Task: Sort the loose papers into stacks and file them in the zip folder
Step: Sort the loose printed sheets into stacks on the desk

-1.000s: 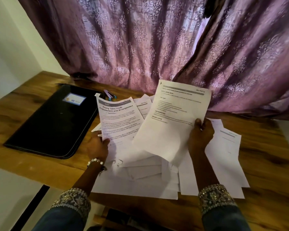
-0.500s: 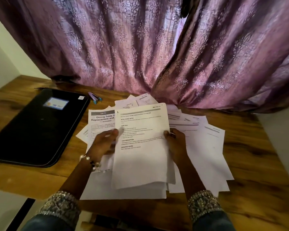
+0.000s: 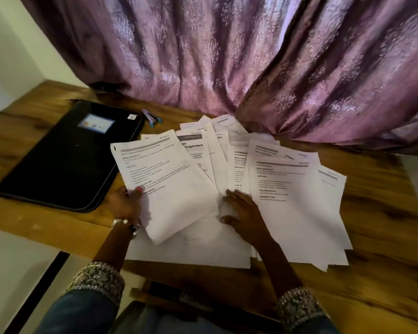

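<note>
2 forearms are seen reaching up from the lower edge of the head view, each bare between wrist and cuff. Blue sleeves (image 3: 82, 312) are worn, of a denim-like tone, and each is finished with a broad cuff (image 3: 98, 278) densely worked in silver, sequin-like embroidery; the matching right cuff (image 3: 297, 303) is seen at the lower right. A bracelet (image 3: 126, 224) of pale, pearl-like beads mixed with darker ones is worn at the wrist of the left hand (image 3: 124, 203). A pink-painted nail (image 3: 139, 188) is shown on its thumb. The right hand (image 3: 245, 215) is left unadorned.
</note>
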